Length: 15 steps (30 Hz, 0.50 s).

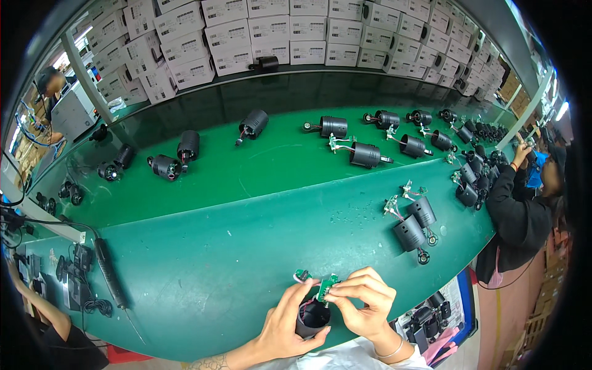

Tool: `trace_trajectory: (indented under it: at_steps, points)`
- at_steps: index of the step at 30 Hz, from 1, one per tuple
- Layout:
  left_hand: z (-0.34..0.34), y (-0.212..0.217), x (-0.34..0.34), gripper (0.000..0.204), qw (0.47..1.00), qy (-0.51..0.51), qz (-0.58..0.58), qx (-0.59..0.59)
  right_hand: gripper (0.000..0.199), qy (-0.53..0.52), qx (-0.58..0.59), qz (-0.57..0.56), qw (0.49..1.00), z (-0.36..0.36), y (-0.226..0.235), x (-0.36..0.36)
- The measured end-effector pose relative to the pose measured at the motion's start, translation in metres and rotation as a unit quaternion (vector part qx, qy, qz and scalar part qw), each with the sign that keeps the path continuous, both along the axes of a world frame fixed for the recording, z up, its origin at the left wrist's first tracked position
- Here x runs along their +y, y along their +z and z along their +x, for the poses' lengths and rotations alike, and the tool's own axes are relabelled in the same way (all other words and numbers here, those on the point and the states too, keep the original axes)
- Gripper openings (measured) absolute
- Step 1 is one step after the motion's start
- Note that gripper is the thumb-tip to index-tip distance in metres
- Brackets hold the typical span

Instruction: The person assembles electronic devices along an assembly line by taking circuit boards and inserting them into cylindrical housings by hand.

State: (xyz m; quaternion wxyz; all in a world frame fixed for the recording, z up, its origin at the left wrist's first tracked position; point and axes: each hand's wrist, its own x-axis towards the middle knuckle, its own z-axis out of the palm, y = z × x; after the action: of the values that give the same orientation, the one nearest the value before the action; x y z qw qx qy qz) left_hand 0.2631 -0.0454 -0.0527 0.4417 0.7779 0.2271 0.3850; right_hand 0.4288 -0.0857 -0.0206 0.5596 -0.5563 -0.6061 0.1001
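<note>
The green conveyor belt [246,185] is viewed from above its near edge, looking down and across, close up.

Before you, the green desk [246,246] with its raised green belt [259,160]. On the belt lie black cylindrical housings [367,154] with wired circuit boards; two more housings [414,225] rest on the desk to your right, and a soldering iron [108,271] lies to your left.
</note>
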Motion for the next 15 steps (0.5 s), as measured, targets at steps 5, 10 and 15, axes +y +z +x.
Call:
trace_trajectory:
  at_steps: [5,10,15]
  points:
    - [0.001,0.006,0.0,0.095,1.0,0.015,0.01,0.012,0.016,0.028,0.011,-0.016,0.999,-0.001,-0.002,-0.002]
    - [0.004,0.009,-0.002,0.092,0.998,0.05,0.037,0.007,0.015,0.073,0.053,-0.043,0.995,0.003,-0.001,-0.002]
    - [0.002,0.003,-0.003,0.092,0.998,0.035,0.045,0.002,0.015,0.102,0.094,-0.066,0.988,0.009,0.001,0.002]
